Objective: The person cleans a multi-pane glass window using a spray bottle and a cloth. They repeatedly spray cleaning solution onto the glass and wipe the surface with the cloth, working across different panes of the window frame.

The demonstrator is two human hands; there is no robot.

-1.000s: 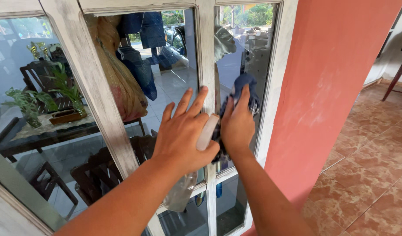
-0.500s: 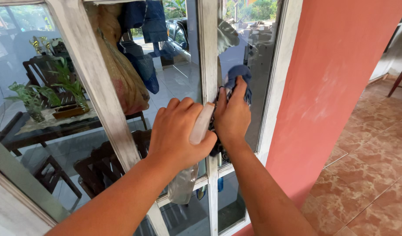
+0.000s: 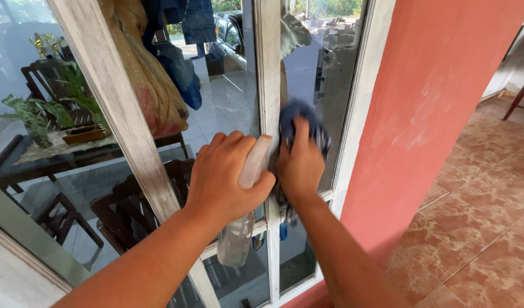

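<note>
While gripped: bottle point(image 3: 237, 242), cloth point(image 3: 294, 113).

Glossy glass pane point(image 3: 319, 74) – rough whitewashed wooden frame point(image 3: 267, 68) – soft blue cloth point(image 3: 293, 114).

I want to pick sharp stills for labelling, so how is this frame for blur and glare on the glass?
Head view: the right hand and its blue cloth are smeared by motion; the left hand with the spray bottle is sharper. The window glass mirrors a bright yard and a car, which hides part of the room behind. The orange wall is evenly lit.
</note>
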